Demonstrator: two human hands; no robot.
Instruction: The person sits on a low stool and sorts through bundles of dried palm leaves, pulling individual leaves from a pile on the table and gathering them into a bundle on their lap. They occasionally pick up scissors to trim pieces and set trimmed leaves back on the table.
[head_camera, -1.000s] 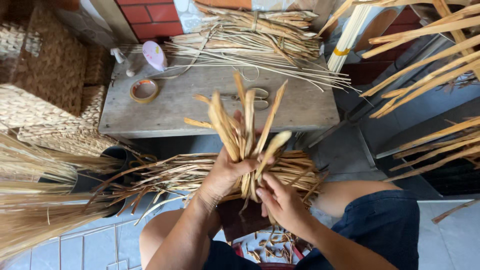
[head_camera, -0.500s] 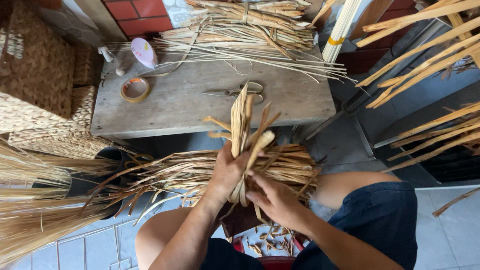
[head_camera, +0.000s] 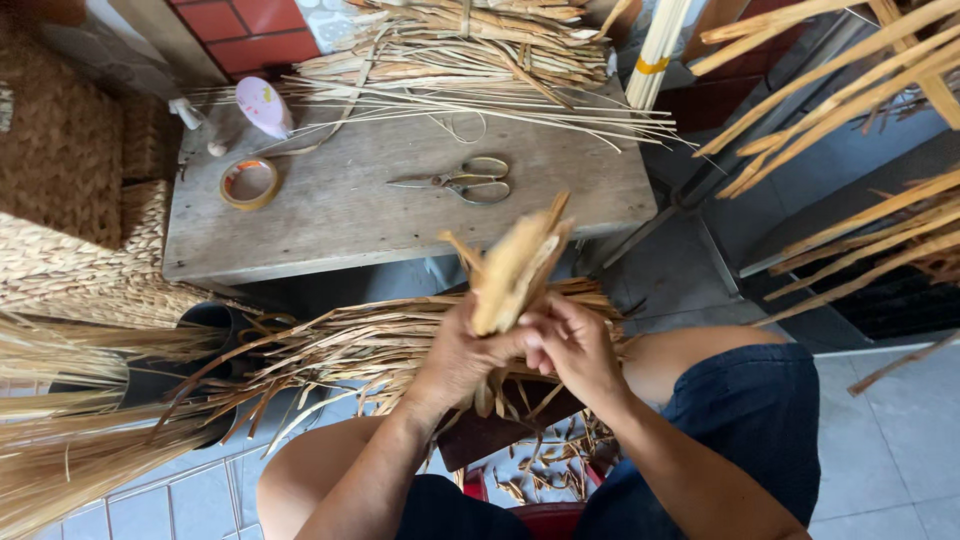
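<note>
My left hand (head_camera: 462, 362) grips a bunch of pale dried reed strips (head_camera: 515, 265) that stand upright above my lap, their tips drawn together and blurred. My right hand (head_camera: 572, 345) holds the same bunch from the right side, fingers curled against its lower part. Beneath both hands a thick bundle of dried straw strands (head_camera: 340, 345) lies across my knees, fanning out to the left.
A low wooden table (head_camera: 340, 215) ahead carries scissors (head_camera: 462, 182), a tape roll (head_camera: 249, 182), a pink spray bottle (head_camera: 262, 105) and a heap of reed strips (head_camera: 470, 50). Woven baskets (head_camera: 60, 200) stand left. Long strips (head_camera: 850, 90) hang at right. Scraps (head_camera: 545, 470) litter the floor.
The spread strips in my hands have been gathered into a tight bunch, and both hands have closed in together around it. The view has shifted slightly.
</note>
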